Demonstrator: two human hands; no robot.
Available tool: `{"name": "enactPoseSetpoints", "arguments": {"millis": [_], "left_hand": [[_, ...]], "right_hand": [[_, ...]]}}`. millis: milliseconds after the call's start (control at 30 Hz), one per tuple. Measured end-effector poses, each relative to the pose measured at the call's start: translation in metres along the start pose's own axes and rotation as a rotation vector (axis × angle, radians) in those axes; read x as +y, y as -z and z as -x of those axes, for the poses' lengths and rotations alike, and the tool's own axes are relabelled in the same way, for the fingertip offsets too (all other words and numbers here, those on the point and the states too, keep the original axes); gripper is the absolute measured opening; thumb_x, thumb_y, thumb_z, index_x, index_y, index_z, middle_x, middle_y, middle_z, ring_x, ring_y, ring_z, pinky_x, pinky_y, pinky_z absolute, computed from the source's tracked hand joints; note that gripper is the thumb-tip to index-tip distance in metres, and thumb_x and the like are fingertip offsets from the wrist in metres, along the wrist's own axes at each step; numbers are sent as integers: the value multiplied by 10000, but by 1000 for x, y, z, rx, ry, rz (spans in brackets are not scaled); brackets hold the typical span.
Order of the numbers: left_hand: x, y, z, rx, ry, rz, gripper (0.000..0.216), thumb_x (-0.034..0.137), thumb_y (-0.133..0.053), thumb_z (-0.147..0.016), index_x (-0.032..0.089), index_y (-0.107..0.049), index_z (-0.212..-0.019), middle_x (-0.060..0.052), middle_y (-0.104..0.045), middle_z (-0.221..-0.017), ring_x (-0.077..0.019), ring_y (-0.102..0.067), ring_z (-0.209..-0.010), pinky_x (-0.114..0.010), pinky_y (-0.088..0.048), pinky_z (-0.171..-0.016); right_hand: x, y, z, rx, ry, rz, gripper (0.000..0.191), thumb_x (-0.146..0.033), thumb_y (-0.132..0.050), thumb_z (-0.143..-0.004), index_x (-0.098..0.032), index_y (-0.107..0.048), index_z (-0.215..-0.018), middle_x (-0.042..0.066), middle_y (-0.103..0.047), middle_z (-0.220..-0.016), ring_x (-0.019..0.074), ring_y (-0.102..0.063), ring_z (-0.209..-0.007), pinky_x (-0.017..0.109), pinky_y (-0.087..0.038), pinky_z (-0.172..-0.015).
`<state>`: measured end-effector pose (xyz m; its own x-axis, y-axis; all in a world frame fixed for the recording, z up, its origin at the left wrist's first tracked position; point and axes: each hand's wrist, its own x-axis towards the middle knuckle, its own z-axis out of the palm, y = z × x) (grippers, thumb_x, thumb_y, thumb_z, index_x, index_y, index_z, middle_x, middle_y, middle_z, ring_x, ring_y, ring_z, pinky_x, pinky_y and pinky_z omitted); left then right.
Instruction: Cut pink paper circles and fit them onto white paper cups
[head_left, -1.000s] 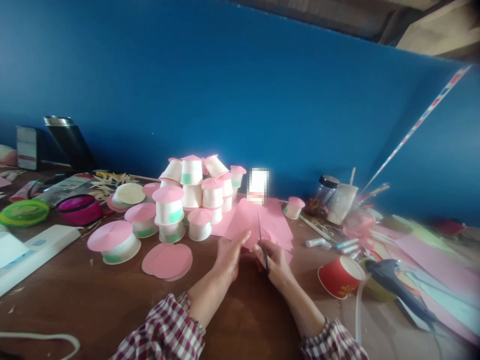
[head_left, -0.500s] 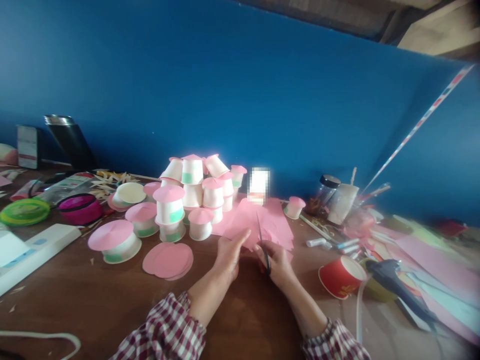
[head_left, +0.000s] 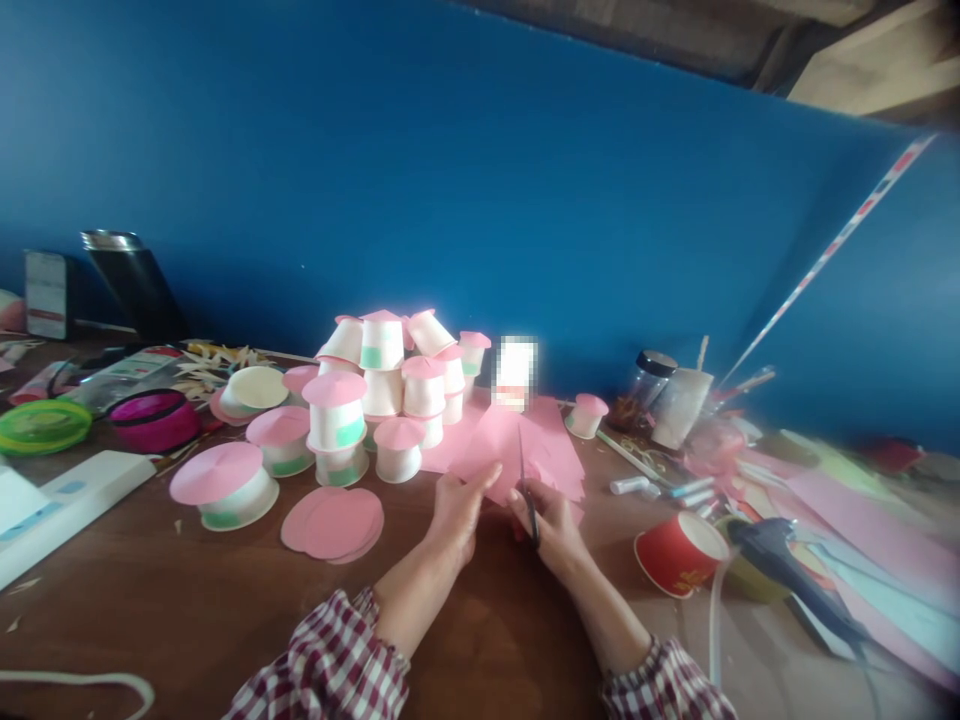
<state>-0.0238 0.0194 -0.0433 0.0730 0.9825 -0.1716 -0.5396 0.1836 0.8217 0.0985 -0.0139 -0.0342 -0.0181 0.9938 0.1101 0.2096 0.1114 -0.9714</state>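
My left hand [head_left: 456, 510] pinches the lower left edge of a pink paper sheet [head_left: 480, 450], thumb on top. Dark-handled scissors [head_left: 532, 515] are gripped in my right hand [head_left: 553, 525], their blades pointing away from me at the sheet. More pink paper [head_left: 559, 440] lies beneath and behind, its front edge jagged. Left of my hands rests a small pile of pink paper discs [head_left: 334, 523]. Behind the discs, white paper cups [head_left: 382, 392] with pink cone-shaped paper tops are stacked in a heap. The cup nearest me has a wide pink top [head_left: 216, 472].
At the right stand a red paper cup [head_left: 681, 553] and a dark glue gun [head_left: 802, 575]. A lidded jar [head_left: 641, 390] is near the blue wall [head_left: 480, 180]. On the left lie a white power strip [head_left: 75, 510], a magenta round case [head_left: 154, 418] and a dark flask [head_left: 135, 285].
The whole view has shifted slightly, so things on the table appear a little further left. Both hands keep nearly the same pose, with the scissors still at the pink sheet.
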Motion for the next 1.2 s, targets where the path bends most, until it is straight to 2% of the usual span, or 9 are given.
{"name": "enactPoseSetpoints", "arguments": {"millis": [133, 367, 700, 800, 933, 1100, 1200], "left_hand": [[1, -2, 2, -4, 12, -3, 304, 343, -761, -612, 75, -658, -710, -99, -679, -642, -198, -626, -538, -307, -492, -507], [0, 1, 0, 43, 13, -62, 312, 373, -776, -595, 97, -633, -629, -48, -620, -510, -195, -611, -502, -321, -500, -517], [0, 2, -1, 27, 5, -35, 319, 373, -781, -582, 95, -633, -628, -50, -620, -529, -187, -604, -506, -314, -491, -518], [0, 3, -1, 20, -6, -20, 333, 376, -784, -576, 88, -638, -661, -76, -652, -599, -205, -626, -562, -319, -497, -537], [4, 0, 1, 29, -21, 24, 402, 371, -792, -568, 76, -672, -814, -113, -695, -742, -222, -653, -650, -316, -507, -578], [12, -7, 7, 128, 17, -27, 409, 361, -803, -553, 76, -676, -817, -88, -677, -658, -201, -633, -571, -300, -492, -515], [14, -8, 8, 127, 17, -35, 381, 341, -805, -546, 77, -680, -792, -75, -663, -616, -201, -623, -549, -304, -489, -501]], "right_hand": [[-1, 1, 0, 15, 5, 1, 427, -578, -612, -721, -169, -526, -635, -41, -479, -425, 94, -431, -393, 211, -330, -394], [-2, 4, 1, -16, 28, 4, 352, -475, -624, -763, -161, -531, -632, -55, -451, -418, 79, -407, -389, 200, -312, -402], [2, 5, -1, -13, 36, 53, 348, -481, -624, -765, -162, -547, -653, -59, -445, -400, 82, -402, -367, 203, -305, -387], [3, 5, -1, -8, 31, 60, 359, -495, -619, -764, -164, -546, -644, -59, -446, -394, 82, -403, -359, 203, -307, -382], [2, 5, -1, -16, 10, 79, 366, -515, -602, -769, -161, -569, -686, -67, -432, -391, 86, -397, -354, 208, -302, -380], [2, 3, -1, -20, 7, 84, 364, -511, -626, -754, -161, -569, -673, -60, -432, -394, 91, -404, -357, 213, -300, -382], [1, 2, -1, -21, 2, 61, 359, -510, -633, -747, -156, -592, -707, -56, -440, -402, 95, -411, -361, 219, -316, -388]]}}
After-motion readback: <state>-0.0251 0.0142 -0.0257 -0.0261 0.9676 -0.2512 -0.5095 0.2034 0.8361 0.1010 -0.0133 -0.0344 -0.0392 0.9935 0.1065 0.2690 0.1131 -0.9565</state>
